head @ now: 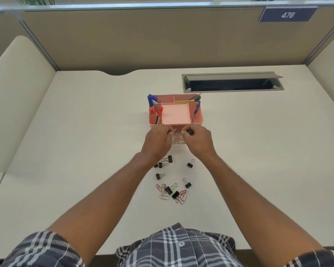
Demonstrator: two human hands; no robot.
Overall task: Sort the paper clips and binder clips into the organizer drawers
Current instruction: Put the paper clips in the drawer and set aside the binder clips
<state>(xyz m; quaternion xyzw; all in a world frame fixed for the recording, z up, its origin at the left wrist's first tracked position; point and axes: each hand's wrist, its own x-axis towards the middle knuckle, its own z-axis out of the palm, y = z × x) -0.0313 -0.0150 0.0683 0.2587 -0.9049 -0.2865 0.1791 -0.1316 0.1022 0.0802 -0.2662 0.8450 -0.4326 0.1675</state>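
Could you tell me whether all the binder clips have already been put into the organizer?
No, several black binder clips lie on the desk near the person, outside the pink organizer.

A pink organizer [198,117] stands mid-desk, its lower drawer [178,140] pulled open and holding paper clips. Black binder clips [189,164] and more coloured paper clips [163,189] lie scattered toward the desk's near edge

We hold both hands, left [158,140] and right [197,139], fingers curled, over the drawer [178,142] of paper clips at the organizer's [198,120] six o'clock; binder clips [170,189] lie nearer us.
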